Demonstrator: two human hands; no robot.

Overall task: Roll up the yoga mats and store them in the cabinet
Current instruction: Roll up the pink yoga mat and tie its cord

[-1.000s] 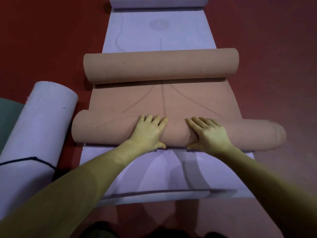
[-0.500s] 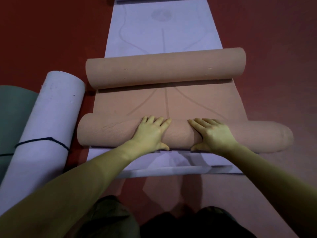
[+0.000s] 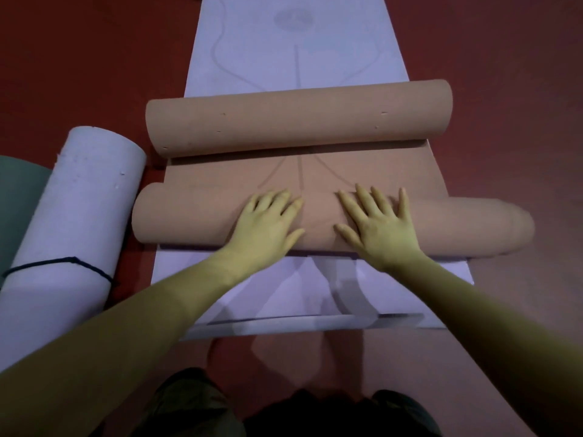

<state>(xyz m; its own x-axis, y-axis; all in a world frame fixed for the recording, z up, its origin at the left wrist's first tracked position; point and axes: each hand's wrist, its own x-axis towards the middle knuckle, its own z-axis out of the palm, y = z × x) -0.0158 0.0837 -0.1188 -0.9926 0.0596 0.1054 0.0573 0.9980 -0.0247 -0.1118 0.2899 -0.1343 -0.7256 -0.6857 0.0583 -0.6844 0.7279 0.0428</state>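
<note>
The tan yoga mat (image 3: 303, 171) lies crosswise on a flat lilac mat (image 3: 293, 55) on the red floor (image 3: 79, 58), with a roll at its far end (image 3: 299, 116) and a second, near roll (image 3: 189, 216) under the hands. The biggest risk, as I judge it, is the near roll coning: its right end (image 3: 504, 230) already juts past the flat strip's right edge, so more pushing from the middle alone could telescope it further. Two rolls meeting would also leave no single bundle for the cabinet, which is not in view. The lilac mat could creep beneath.

Both arms reach forward. The left hand (image 3: 268, 222) and right hand (image 3: 375, 225) lie flat on the near roll, fingers spread and straight, pressing down near its middle, just beside each other. A tied lilac roll (image 3: 75, 222) lies at left.
</note>
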